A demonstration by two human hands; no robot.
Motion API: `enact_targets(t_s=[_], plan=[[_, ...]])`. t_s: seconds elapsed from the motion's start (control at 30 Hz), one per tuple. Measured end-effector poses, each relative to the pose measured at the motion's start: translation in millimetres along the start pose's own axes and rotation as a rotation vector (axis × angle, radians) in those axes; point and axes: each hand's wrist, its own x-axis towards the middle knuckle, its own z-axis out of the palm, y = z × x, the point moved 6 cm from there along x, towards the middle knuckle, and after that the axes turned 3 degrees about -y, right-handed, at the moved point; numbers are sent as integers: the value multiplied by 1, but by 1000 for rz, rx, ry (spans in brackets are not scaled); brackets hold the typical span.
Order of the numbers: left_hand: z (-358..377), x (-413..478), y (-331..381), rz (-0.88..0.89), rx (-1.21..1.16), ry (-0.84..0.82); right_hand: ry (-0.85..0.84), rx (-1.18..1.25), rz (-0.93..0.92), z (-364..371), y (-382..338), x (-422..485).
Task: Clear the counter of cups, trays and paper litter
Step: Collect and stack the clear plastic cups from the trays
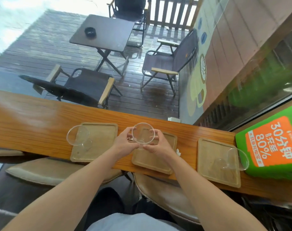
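Three wooden trays lie in a row on the wooden counter (33,120). A clear glass cup (143,133) is held over the middle tray (151,162) by my left hand (125,142) and my right hand (156,144), one on each side of it. Another clear cup (77,135) stands at the far left corner of the left tray (98,140). A third clear cup (236,159) stands at the right edge of the right tray (216,164). A small scrap of white paper (178,152) lies on the counter just right of the middle tray. Something small and brown shows under my left hand.
A green and orange box (271,142) stands at the counter's right end, close to the right cup. Cushioned stools (47,170) sit under the counter's near edge. Beyond the window are a deck, a folding table and chairs.
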Motion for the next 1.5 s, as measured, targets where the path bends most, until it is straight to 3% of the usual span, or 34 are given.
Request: enact_targets(t_s=[0.83,1.5], plan=[[-228,-26,-38,156,-34,127,-12,-53,-106,187,-148,55],[-261,-25,-79,174,-63,36,34,-71,-84,229,-152,45]])
